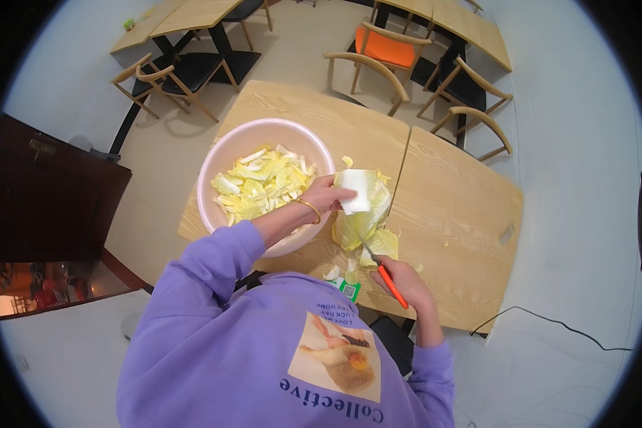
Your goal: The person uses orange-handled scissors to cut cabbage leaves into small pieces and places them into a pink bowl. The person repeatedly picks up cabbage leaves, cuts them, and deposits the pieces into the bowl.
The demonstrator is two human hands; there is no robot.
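My left hand (pixel 327 193) grips a cut piece of white cabbage stem (pixel 357 184) with the thumb on top. Right beside it lies a napa cabbage (pixel 377 206) with pale yellow-green leaves. The fingers of my right hand (pixel 406 281) are wrapped around a knife (pixel 392 288) with an orange-red handle. Its blade points up and left towards the lower end of the cabbage, by a loose leaf (pixel 385 243); the exact contact is unclear. On the left, under my left forearm, a large pale pink basin (pixel 209 187) contains many chopped cabbage pieces (pixel 265 179).
The wooden table (pixel 455 214) carries small cabbage scraps (pixel 333 273) and a green-and-white card (pixel 350 290) with a printed code near my body. A dark cable (pixel 545 314) hangs off its right corner. Chairs (pixel 369 69) and other tables stand beyond.
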